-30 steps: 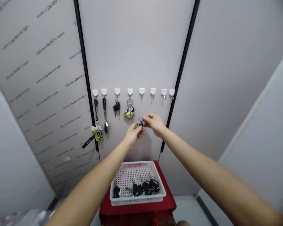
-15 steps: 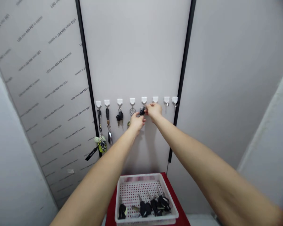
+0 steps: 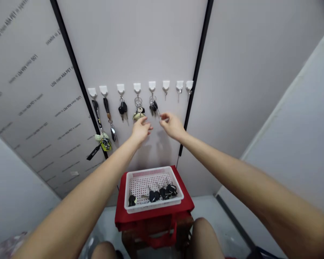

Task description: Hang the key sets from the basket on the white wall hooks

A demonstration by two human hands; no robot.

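Observation:
A bunch of black-headed keys point(image 3: 153, 106) hangs by its ring from the fifth white hook point(image 3: 152, 86) on the wall panel. My right hand point(image 3: 174, 126) is just right of and below these keys, fingers curved and slightly apart, with nothing seen in them; its fingertips are close to one key's tip. My left hand point(image 3: 140, 131) is lower left with its fingers loosely spread, holding nothing. Right above its fingertips hang keys with a yellowish-green fob point(image 3: 139, 114) on the fourth hook point(image 3: 137, 87). Whether the left fingertips touch that fob, I cannot tell.
Black keys on a ring point(image 3: 122, 107) and two strapped key sets hang further left. Bare hooks point(image 3: 179, 86) line the right side. Below, a white perforated basket point(image 3: 153, 172) with several keys point(image 3: 154, 196) rests on a red cloth point(image 3: 187, 201) over a stool.
Both hands have come away from the keys at the fifth hook, which now hang free. The view has tilted down, showing the whole basket, the stool and my knees.

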